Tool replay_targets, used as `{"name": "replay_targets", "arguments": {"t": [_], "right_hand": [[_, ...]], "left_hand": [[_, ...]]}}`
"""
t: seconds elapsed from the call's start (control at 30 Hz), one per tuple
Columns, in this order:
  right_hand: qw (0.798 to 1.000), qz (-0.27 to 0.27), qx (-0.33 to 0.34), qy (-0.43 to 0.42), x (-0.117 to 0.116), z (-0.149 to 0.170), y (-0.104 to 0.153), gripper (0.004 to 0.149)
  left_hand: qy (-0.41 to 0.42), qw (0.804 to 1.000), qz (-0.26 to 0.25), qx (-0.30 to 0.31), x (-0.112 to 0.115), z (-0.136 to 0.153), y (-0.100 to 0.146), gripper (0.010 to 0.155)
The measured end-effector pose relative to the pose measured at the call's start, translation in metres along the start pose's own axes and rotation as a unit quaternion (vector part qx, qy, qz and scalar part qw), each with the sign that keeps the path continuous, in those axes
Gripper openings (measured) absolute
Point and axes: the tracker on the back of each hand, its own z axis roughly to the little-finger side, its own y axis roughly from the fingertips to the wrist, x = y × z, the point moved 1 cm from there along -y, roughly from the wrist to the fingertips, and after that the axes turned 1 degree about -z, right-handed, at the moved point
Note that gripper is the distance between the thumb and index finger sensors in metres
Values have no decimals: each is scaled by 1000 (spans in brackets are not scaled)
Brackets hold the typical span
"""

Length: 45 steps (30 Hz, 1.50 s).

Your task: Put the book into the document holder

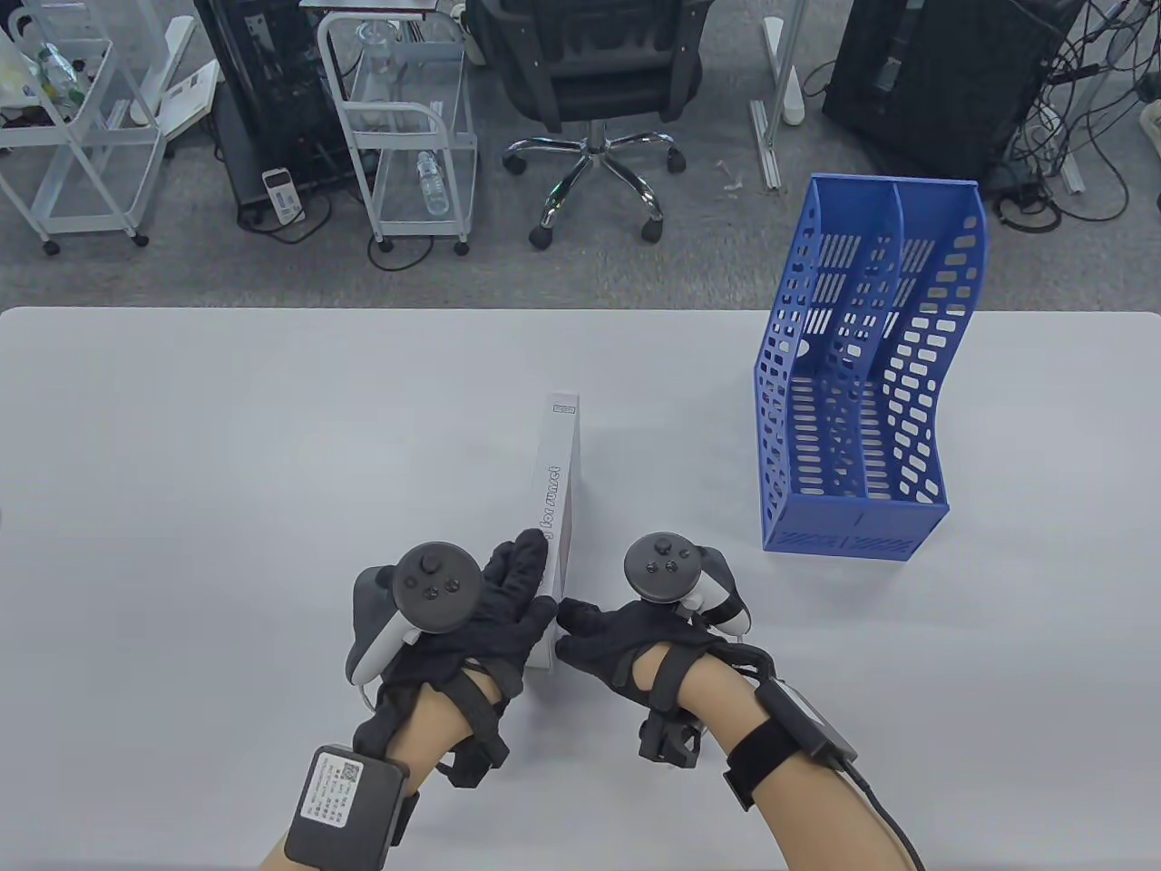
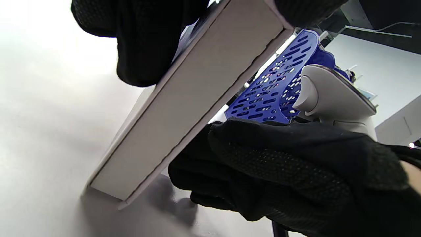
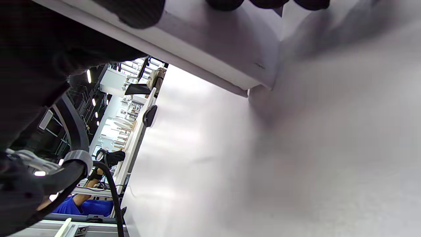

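A white book [image 1: 555, 490] stands on its edge on the table, spine up, near the middle front. My left hand [image 1: 508, 603] grips its near end from the left, fingers over the spine. My right hand [image 1: 599, 635] holds the same end from the right. In the left wrist view the book [image 2: 194, 102] stands tilted between my left fingers [image 2: 148, 42] and my right hand [image 2: 279, 174], its lower corner on the table. In the right wrist view the book [image 3: 227, 46] rests on the table under my fingertips [image 3: 138, 13]. The blue document holder [image 1: 862, 381] stands empty at the right.
The white table [image 1: 227, 508] ends at its far edge behind the holder. Beyond it on the floor are an office chair [image 1: 590, 82], white trolleys [image 1: 408, 127] and cables.
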Motion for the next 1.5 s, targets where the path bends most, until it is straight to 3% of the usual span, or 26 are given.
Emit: {"name": "replay_targets", "arguments": {"t": [0.17, 0.33, 0.43, 0.53, 0.67, 0.83, 1.0, 1.13, 1.23, 1.3, 1.43, 1.5], "right_hand": [[999, 35, 8, -4, 11, -9, 6, 70], [986, 156, 22, 55, 40, -39, 20, 66], [974, 222, 29, 45, 62, -58, 22, 64], [954, 294, 31, 52, 85, -76, 17, 64], [940, 334, 28, 67, 109, -96, -4, 68], [934, 325, -30, 146, 121, -105, -39, 78], [933, 322, -34, 158, 128, -113, -62, 79], [933, 294, -55, 202, 133, -117, -81, 78], [948, 243, -72, 193, 136, -113, -95, 77], [956, 221, -79, 177, 139, -111, -100, 77], [948, 221, -101, 203, 148, -112, -102, 77], [953, 205, -100, 200, 151, -105, -104, 85]], "left_hand": [[23, 1000, 9, -1, -1, 5, -1, 71], [22, 1000, 11, -1, -3, 6, -1, 71], [21, 1000, 9, 1, -2, 6, -2, 71], [19, 1000, 10, -1, -3, 6, -1, 70], [27, 999, 17, 1, -3, 8, -3, 70], [32, 999, 19, 3, -3, 9, -4, 70], [34, 999, 19, 5, -3, 9, -4, 70], [39, 999, 22, 5, -4, 10, -4, 69], [41, 999, 23, 5, -4, 10, -4, 69], [42, 999, 24, 5, -4, 10, -4, 69], [49, 998, 31, 7, -3, 11, -5, 68], [52, 998, 32, 7, -3, 11, -5, 68]]}}
